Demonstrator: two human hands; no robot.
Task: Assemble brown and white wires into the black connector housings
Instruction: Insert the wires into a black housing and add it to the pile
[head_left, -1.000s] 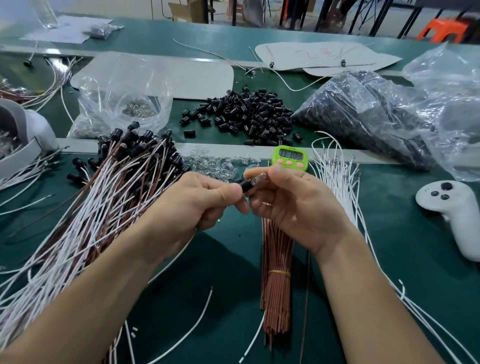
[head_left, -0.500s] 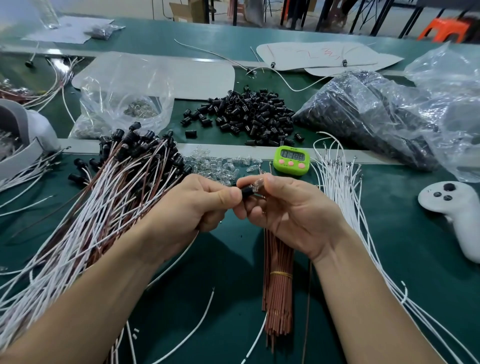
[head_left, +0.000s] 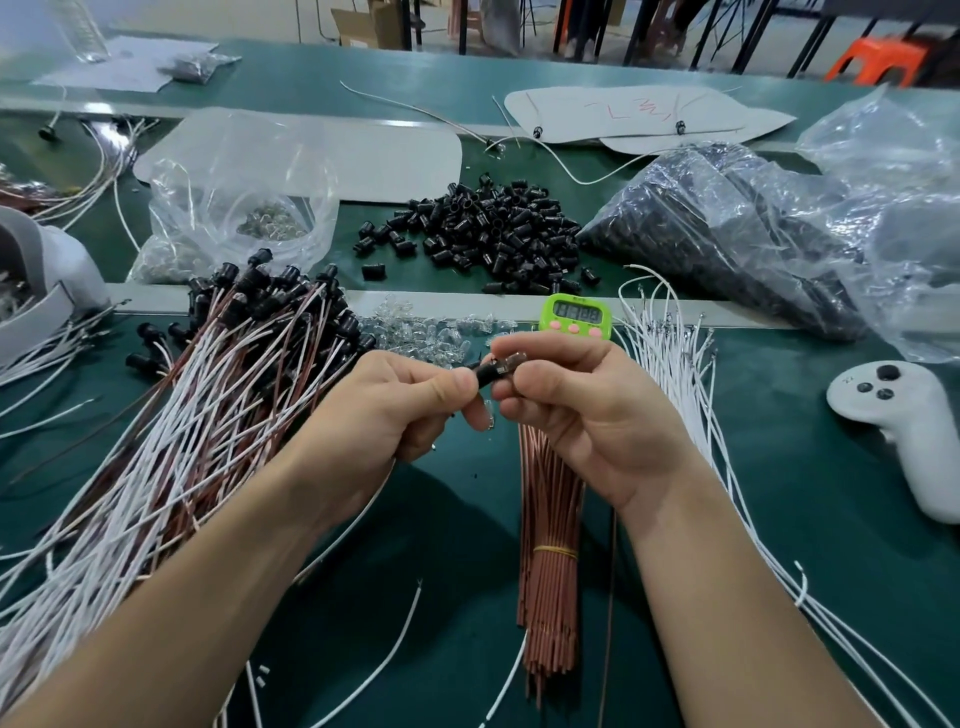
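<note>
Here, left hand (head_left: 384, 410) and right hand (head_left: 587, 415) pinch a small black, apparently plastic connector housing (head_left: 485, 371).
They hide the far end of a banded brown wire bundle (head_left: 550, 571); lime-green timer (head_left: 575, 317) on their far side.

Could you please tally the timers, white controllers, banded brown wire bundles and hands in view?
Green timer: 1
White controller: 1
Banded brown wire bundle: 1
Hands: 2, the left hand and the right hand, both pinching the black housing
Total: 5
</note>
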